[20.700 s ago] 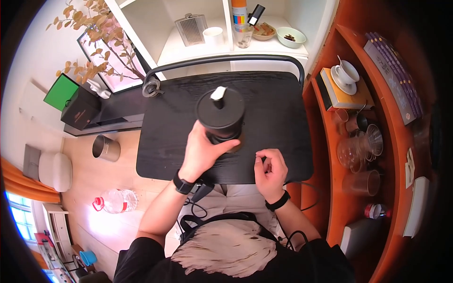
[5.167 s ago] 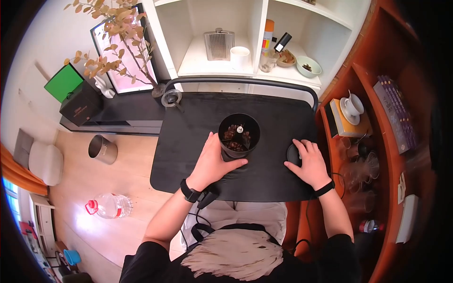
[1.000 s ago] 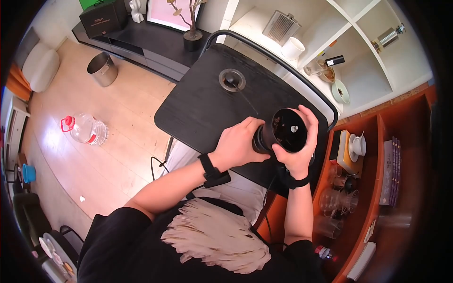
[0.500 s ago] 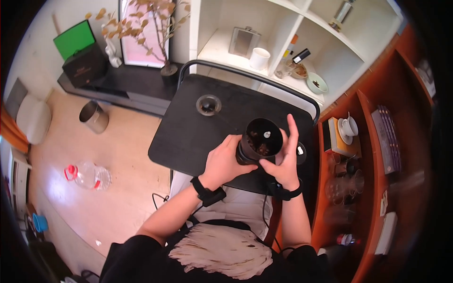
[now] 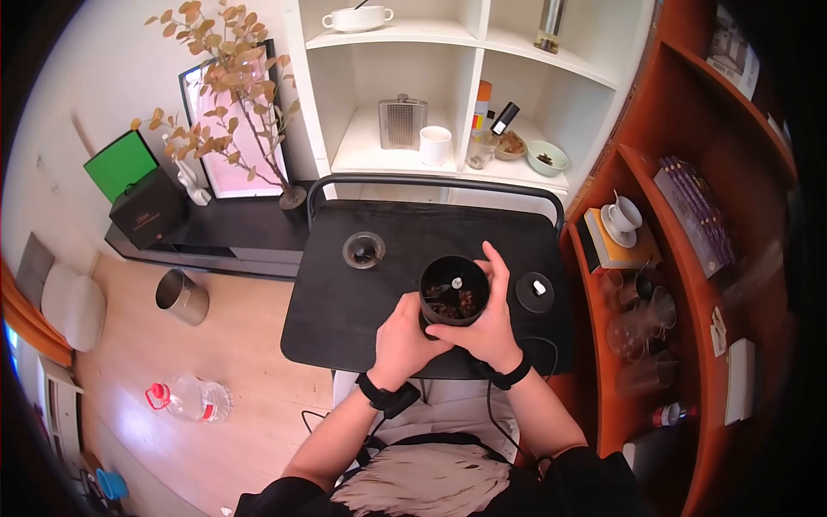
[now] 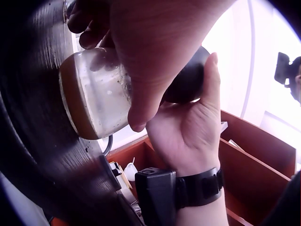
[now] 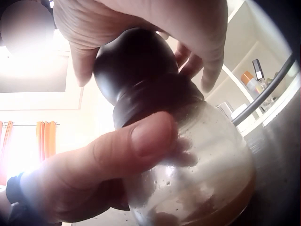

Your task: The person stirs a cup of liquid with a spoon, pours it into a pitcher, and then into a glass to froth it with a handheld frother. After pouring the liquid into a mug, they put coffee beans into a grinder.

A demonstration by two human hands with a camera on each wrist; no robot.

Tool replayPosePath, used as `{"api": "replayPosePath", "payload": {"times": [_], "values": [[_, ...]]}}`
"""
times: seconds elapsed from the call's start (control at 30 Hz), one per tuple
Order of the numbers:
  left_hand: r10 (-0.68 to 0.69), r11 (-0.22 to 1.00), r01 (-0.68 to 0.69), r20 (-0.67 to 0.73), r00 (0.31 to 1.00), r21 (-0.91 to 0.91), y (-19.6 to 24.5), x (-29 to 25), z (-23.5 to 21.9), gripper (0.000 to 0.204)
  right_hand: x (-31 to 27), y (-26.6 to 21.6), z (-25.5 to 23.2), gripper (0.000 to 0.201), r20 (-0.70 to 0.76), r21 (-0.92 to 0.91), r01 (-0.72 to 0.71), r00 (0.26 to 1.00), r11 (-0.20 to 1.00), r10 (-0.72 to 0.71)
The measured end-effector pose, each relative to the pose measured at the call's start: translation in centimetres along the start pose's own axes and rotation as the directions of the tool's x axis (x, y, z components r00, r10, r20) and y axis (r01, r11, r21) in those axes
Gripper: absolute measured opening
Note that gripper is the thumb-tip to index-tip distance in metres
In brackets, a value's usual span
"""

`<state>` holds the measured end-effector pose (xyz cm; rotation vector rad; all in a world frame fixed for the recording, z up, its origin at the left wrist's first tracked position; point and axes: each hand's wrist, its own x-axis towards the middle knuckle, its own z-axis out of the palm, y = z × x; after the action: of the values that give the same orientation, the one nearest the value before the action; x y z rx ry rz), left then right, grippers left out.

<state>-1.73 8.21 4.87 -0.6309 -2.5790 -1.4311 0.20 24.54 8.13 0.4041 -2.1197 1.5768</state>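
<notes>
A manual coffee grinder stands near the front of the black table, its black hopper (image 5: pixel 448 312) uncovered with brown coffee beans and a metal shaft inside. My left hand (image 5: pixel 402 343) grips its lower part, the clear glass jar (image 6: pixel 101 115) with a brownish layer at the base. In the right wrist view, the left thumb (image 7: pixel 141 141) presses across the jar's shoulder. My right hand (image 5: pixel 484 323) holds the hopper, thumb along the near side and index finger extended upward. The round black lid (image 5: pixel 532 302), with a small white piece on it, lies right of the grinder.
A round clear dish-like piece with a dark centre (image 5: pixel 351 250) sits on the table's left side. A black rail (image 5: pixel 431 179) runs along the back. White shelves (image 5: pixel 362 155) stand behind; a reddish-brown shelf (image 5: pixel 594 345) with glassware is at the right. A cable lies by the right wrist.
The grinder has gone from tilted in both hands to more upright, lower at the table's front. Earlier the right hand was on the lid; earliest, the lid covered the hopper. The head view has turned.
</notes>
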Motion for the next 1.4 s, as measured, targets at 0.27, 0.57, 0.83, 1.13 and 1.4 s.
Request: {"api": "replayPosePath", "payload": {"times": [0.27,0.57,0.83,1.13,1.4], "values": [[0.104,0.992,-0.107,0.057,0.993,0.059,0.0,0.3,-1.2,0.072,-1.4,1.4,-1.8,0.13,0.094,0.231,0.01,0.995,0.973,-0.033],[0.18,0.969,-0.153,0.13,0.975,-0.196,0.6,1.8,-3.4,0.071,-3.3,1.2,-2.7,0.12,0.266,-0.107,-0.127,0.952,0.986,0.152],[0.096,0.971,-0.067,0.121,0.988,-0.229,1.8,2.0,-2.3,0.075,-2.1,2.1,-1.7,0.118,0.237,-0.082,-0.175,0.953,0.981,0.19],[0.07,0.989,-0.055,0.108,0.992,-0.136,1.6,1.3,-2.3,0.086,-2.0,1.5,-1.6,0.119,0.235,-0.143,-0.23,0.937,0.963,0.259],[0.081,0.995,-0.089,0.134,0.988,0.049,1.6,0.8,-3.1,0.1,-2.1,0.9,-1.1,0.116,0.203,-0.163,-0.237,0.942,0.958,0.268]]}}
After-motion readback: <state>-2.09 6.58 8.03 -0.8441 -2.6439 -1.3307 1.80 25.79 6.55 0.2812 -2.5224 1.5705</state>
